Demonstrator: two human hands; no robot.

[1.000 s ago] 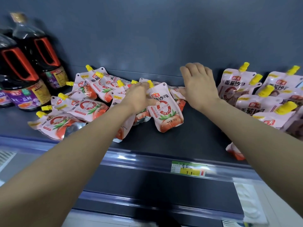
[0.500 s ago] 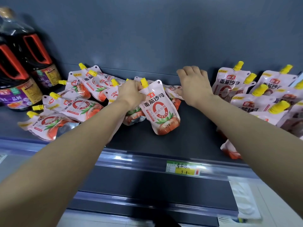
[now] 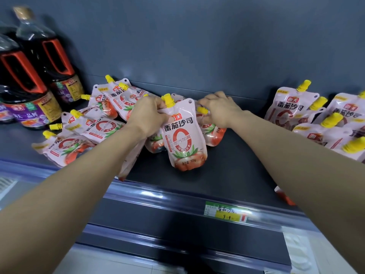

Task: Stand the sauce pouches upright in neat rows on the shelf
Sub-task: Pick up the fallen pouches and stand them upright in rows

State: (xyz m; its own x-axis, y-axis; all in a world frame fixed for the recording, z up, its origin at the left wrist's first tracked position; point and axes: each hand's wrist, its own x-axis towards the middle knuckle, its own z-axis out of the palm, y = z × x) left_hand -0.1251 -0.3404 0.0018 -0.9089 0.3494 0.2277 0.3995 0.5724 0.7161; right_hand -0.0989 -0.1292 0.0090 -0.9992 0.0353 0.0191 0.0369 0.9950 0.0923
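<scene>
Left hand [image 3: 147,115]: clamped on upright pouch [image 3: 184,135], held at its 10 o'clock corner.
Right hand [image 3: 219,109]: closed around rear pouch [image 3: 214,133], at 3 o'clock.

Both forearms are bare to the frame edge, and neither the left hand [image 3: 147,113] nor right hand [image 3: 218,109] wears anything.
</scene>
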